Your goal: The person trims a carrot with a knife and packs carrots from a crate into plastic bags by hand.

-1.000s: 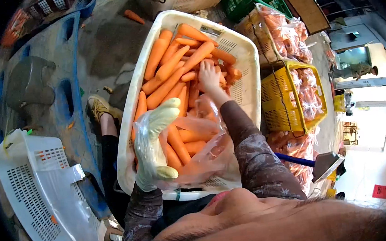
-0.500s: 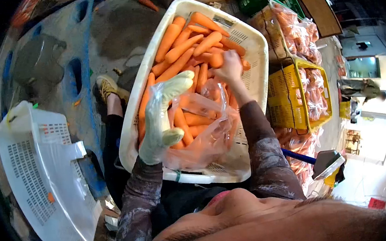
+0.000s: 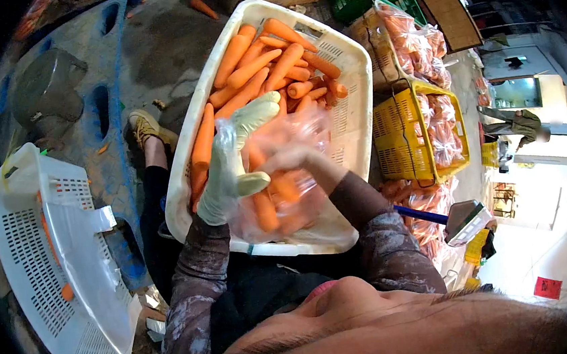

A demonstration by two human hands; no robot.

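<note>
I see my left grip (image 3: 224,172) spread wide in the plastic bag (image 3: 300,210); my right grip (image 3: 290,158) crosses over it, too blurred to read. Loose carrots (image 3: 247,70) slant beyond both, toward the crate's (image 3: 356,103) far edge.

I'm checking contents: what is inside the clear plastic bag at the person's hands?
Several carrots show in the clear plastic bag. The gloved left hand and the blurred right hand cover parts; whatever lies behind them cannot be seen.
</note>
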